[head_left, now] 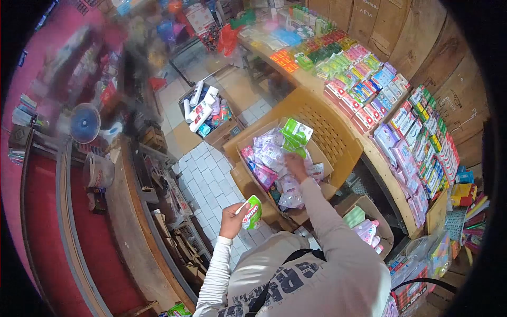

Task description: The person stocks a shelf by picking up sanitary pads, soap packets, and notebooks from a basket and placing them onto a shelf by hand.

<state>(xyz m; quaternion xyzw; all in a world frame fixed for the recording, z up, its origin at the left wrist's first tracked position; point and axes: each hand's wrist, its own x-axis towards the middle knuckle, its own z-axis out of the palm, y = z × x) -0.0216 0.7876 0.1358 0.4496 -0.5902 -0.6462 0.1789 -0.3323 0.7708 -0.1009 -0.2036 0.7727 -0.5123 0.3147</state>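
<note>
My left hand (232, 220) holds a green and white packet (252, 213) with red lettering, pinched at its upper left edge. Over an open cardboard box on a yellow plastic chair (330, 124), my right hand (297, 166) reaches down among white and lilac packets (268, 148). Its fingertips are partly hidden, so what they touch is unclear. Just above that hand lies another green and white packet (297, 133). Pink and purple packets (262, 171) fill the left side of the box.
A wooden counter (311, 84) with rows of boxed goods (391, 95) curves along the right. Another carton (224, 132) with bottles stands on the tiled floor. A lower box (388, 232) is at my right. Wooden shelving (140, 222) runs along the left.
</note>
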